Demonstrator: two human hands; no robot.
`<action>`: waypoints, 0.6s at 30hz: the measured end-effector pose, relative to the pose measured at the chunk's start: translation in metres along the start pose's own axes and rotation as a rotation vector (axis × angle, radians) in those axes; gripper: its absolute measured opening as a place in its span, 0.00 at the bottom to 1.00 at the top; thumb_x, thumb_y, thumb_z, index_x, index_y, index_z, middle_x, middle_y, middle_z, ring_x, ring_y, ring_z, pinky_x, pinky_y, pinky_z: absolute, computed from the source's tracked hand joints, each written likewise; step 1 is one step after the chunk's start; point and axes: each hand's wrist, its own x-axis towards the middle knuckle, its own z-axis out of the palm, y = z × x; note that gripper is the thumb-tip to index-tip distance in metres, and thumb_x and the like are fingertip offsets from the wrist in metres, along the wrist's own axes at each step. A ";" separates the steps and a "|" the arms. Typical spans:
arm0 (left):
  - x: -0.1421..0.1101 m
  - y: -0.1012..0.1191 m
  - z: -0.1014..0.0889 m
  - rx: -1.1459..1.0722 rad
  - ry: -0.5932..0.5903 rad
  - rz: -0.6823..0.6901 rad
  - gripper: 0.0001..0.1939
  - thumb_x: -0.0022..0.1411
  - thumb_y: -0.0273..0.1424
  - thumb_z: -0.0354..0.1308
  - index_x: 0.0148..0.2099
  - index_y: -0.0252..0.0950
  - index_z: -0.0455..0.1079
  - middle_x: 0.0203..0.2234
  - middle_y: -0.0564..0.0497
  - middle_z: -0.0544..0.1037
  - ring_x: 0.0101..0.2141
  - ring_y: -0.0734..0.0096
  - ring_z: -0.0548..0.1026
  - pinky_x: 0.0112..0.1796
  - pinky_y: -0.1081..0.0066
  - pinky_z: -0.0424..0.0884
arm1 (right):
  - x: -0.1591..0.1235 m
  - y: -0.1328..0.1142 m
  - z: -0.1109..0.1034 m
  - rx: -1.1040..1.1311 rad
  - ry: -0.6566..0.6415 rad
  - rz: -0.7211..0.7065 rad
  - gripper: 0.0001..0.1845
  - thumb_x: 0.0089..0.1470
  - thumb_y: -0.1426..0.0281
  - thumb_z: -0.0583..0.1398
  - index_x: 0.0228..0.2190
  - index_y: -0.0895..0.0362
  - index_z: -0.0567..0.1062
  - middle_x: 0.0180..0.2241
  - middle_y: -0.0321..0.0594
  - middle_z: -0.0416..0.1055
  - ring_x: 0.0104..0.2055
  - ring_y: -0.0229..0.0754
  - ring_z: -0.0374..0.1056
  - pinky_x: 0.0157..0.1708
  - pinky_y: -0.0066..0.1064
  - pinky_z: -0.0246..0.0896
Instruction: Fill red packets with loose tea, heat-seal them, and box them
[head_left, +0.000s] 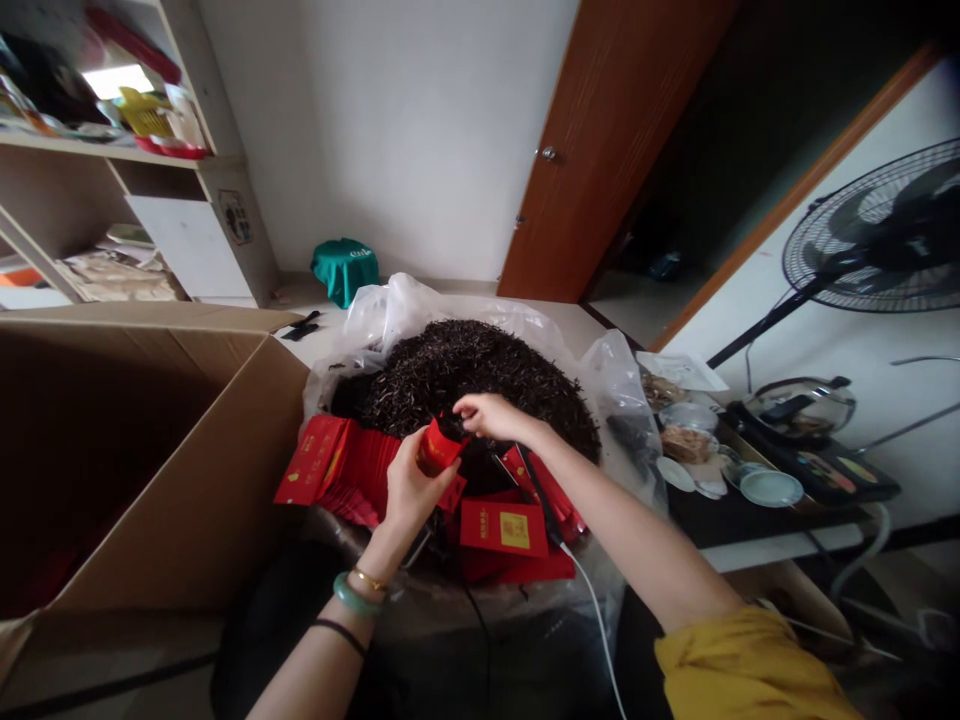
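Observation:
My left hand (411, 488) grips a small red packet (439, 450), tilted with its mouth upward and dark bits showing at the top. Just above the packet's mouth, my right hand (491, 415) has its fingers pinched together; what is between them is hidden. Behind both hands rises a large heap of dark, dried, twisted leaves (480, 360) that look like tea, lying in clear plastic sheeting (397, 295). A long row of red packets (352, 465) is packed together left of my left hand. Flat red packets with gold print (504, 528) lie below my right wrist.
An open cardboard box (187, 490) stands at the left. A black-and-white cable (589, 585) runs past my right forearm. On the right are dishes and lids (771, 488), an electric cooker (814, 465) and a standing fan (892, 225). A green-covered stool (345, 268) stands by the wall.

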 end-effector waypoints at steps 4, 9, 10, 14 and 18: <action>0.000 0.000 -0.002 0.004 -0.004 0.029 0.27 0.48 0.35 0.66 0.51 0.35 0.67 0.43 0.45 0.78 0.43 0.60 0.77 0.45 0.63 0.74 | 0.002 0.022 0.037 -0.143 -0.103 -0.019 0.18 0.36 0.86 0.61 0.32 0.60 0.77 0.35 0.44 0.77 0.40 0.47 0.73 0.39 0.29 0.65; -0.001 0.001 -0.002 0.009 -0.027 0.015 0.27 0.48 0.35 0.66 0.51 0.36 0.67 0.43 0.45 0.78 0.43 0.60 0.77 0.45 0.63 0.74 | 0.006 0.037 0.048 -0.232 -0.107 -0.005 0.18 0.39 0.83 0.60 0.35 0.60 0.77 0.38 0.47 0.76 0.40 0.47 0.72 0.37 0.28 0.62; -0.001 0.002 -0.002 0.008 -0.033 0.011 0.27 0.48 0.35 0.66 0.51 0.36 0.67 0.43 0.45 0.78 0.43 0.60 0.77 0.45 0.62 0.74 | 0.007 0.040 0.048 -0.239 -0.108 -0.005 0.17 0.39 0.82 0.60 0.35 0.60 0.77 0.37 0.45 0.77 0.40 0.46 0.72 0.36 0.27 0.61; -0.001 0.004 -0.002 0.005 -0.045 0.006 0.27 0.48 0.34 0.66 0.51 0.36 0.67 0.44 0.44 0.78 0.44 0.59 0.76 0.46 0.62 0.73 | 0.008 0.047 0.050 -0.256 -0.091 0.001 0.14 0.37 0.78 0.64 0.32 0.60 0.76 0.35 0.44 0.76 0.39 0.46 0.70 0.35 0.27 0.60; -0.002 0.005 -0.003 0.014 -0.058 0.003 0.27 0.48 0.33 0.66 0.51 0.36 0.68 0.43 0.45 0.78 0.43 0.59 0.77 0.46 0.62 0.73 | 0.005 0.047 0.054 -0.237 -0.044 0.003 0.10 0.38 0.77 0.63 0.29 0.60 0.76 0.32 0.43 0.76 0.35 0.44 0.70 0.32 0.27 0.58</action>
